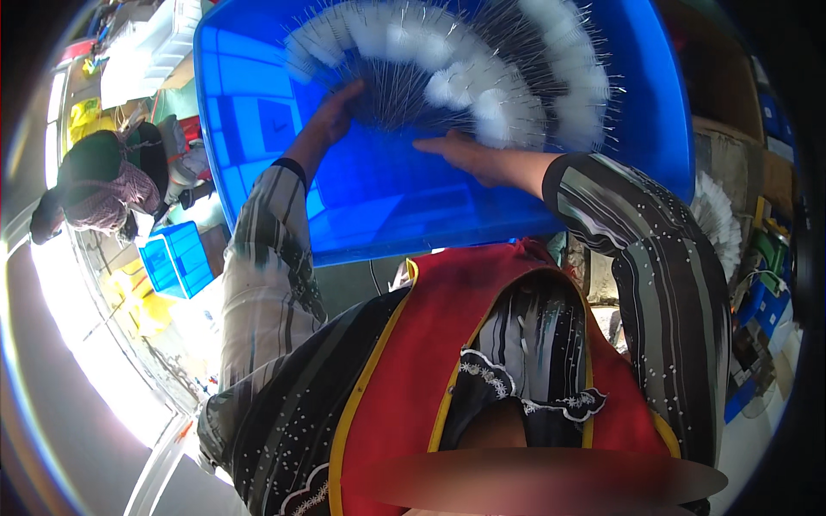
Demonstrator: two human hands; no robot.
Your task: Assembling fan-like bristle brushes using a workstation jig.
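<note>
A wide fan of white-bristled brushes (413, 43) with thin wire stems lies in a large blue plastic bin (258, 146). Its stems point in toward my hands, and wire ends also stick out along the outer edge. At the fan's left lower side is my left hand (334, 116), fingers reaching up against the wires, partly hidden there. My right hand (469, 157) rests along the lower right edge of the brushes, a finger stretched to the left and the others partly covered. Neither hand is visibly closed around the stems. Part of the bundle is blurred.
Another person (112, 181) sits at the left near a small blue crate (176, 261). Behind are white containers (155, 56) and yellow bags (86, 120). More white brushes (714, 219) stand at the right, beside green and blue items (772, 262).
</note>
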